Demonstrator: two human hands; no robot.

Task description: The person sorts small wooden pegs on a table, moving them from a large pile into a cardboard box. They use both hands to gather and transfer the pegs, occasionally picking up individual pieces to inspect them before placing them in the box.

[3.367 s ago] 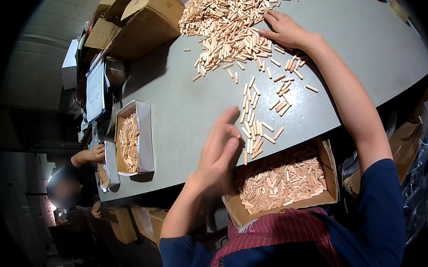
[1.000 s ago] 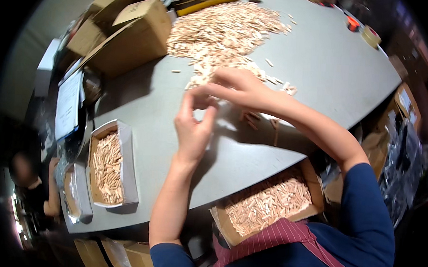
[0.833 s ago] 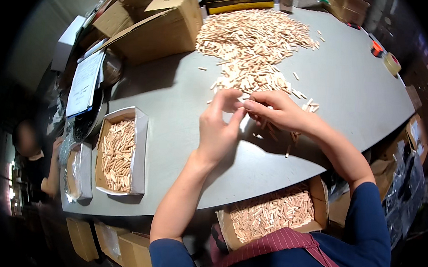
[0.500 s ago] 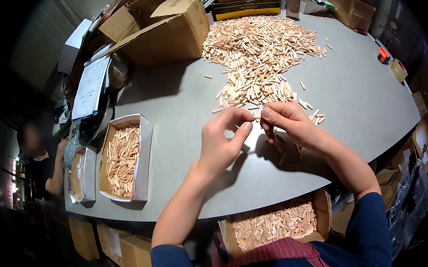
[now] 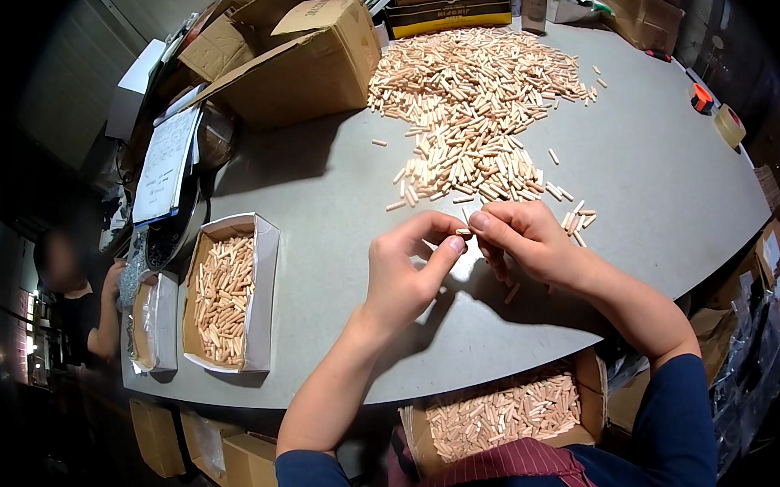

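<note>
a person in a dark blue top and a striped red apron (image 5: 520,460) works over a heap of short wooden dowels (image 5: 477,94) on a grey table (image 5: 335,285). just on the near side of the heap, the left hand (image 5: 417,263) pinches one dowel (image 5: 463,231) between thumb and forefinger, clear of the tabletop. the right hand (image 5: 531,240) meets it there, thumb and forefinger drawn close together at the dowel's other end; whether they grip it too cannot be told. a few loose dowels (image 5: 580,221) lie at the heap's near right edge, beside the right hand. left of the heap and nearer the person stands a white carton (image 5: 263,303) filled with dowels, with a smaller white box (image 5: 167,324) next to it and a co-worker's hand (image 5: 115,273) beyond. nearer than the heap, below the table edge, a brown cardboard box (image 5: 592,391) holds many more dowels. directly left of the heap is an open cardboard box (image 5: 310,76); behind the heap, a black and yellow box (image 5: 450,16); well to its right, a roll of tape (image 5: 729,126).
</note>
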